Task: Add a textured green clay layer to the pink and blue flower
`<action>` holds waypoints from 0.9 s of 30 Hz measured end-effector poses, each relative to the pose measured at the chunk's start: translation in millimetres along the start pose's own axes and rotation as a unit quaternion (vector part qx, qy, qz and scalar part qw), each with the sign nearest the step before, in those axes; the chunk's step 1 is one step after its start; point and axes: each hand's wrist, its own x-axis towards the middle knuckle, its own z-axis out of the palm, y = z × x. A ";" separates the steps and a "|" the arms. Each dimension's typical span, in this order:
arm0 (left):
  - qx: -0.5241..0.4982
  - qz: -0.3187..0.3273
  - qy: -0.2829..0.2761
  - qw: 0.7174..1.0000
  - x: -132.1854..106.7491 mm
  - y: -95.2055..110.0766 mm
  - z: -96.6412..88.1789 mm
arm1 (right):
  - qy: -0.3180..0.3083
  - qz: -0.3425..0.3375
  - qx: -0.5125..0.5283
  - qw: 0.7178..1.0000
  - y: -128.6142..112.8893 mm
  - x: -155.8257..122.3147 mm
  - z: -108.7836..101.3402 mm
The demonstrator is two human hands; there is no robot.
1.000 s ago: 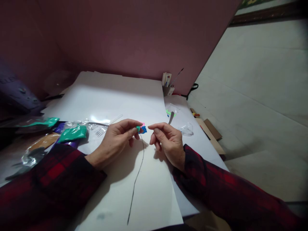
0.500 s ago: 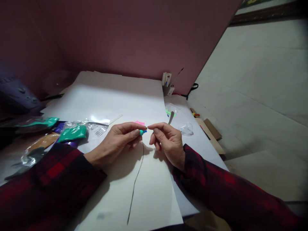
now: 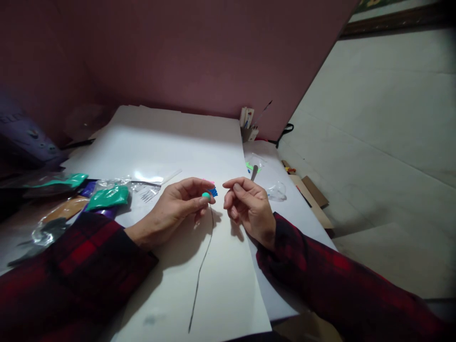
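A small turquoise ball (image 3: 206,195), which looks like modelling clay, is pinched between the thumb and fingers of my left hand (image 3: 180,204). Just to the right, my right hand (image 3: 249,204) is apart from the ball, its thumb pressed against its index finger; whatever it may hold is too small or hidden to make out. Beyond my left fingertips, a textured blue piece (image 3: 213,191) and a bit of pink show on the white paper (image 3: 221,294). A dark drawn line (image 3: 201,270) runs down the paper from below the ball.
Bags of coloured clay, one of them green (image 3: 109,197), lie on the left beside a clear plastic fork (image 3: 147,194). A metal handle (image 3: 254,172) and clear plastic wrap (image 3: 277,191) are on the right. A large white sheet (image 3: 178,137) and a pen holder (image 3: 248,128) stand behind.
My right hand has drawn slightly away to the right, widening the gap between the hands. More of the turquoise ball shows as my left index finger lifts a little.
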 end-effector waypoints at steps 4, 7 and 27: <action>0.017 -0.005 -0.011 1.000 -0.1 -0.2 0.1 | 0.005 -0.004 -0.033 0.999 0.1 -1.2 2.1; 0.051 -0.005 -0.012 0.999 0.3 1.9 1.2 | -0.007 -0.032 -0.093 0.995 0.6 -5.1 6.7; 0.120 -0.010 -0.025 0.992 -5.0 8.9 6.7 | -0.037 -0.259 -0.380 0.887 -6.8 -18.9 13.9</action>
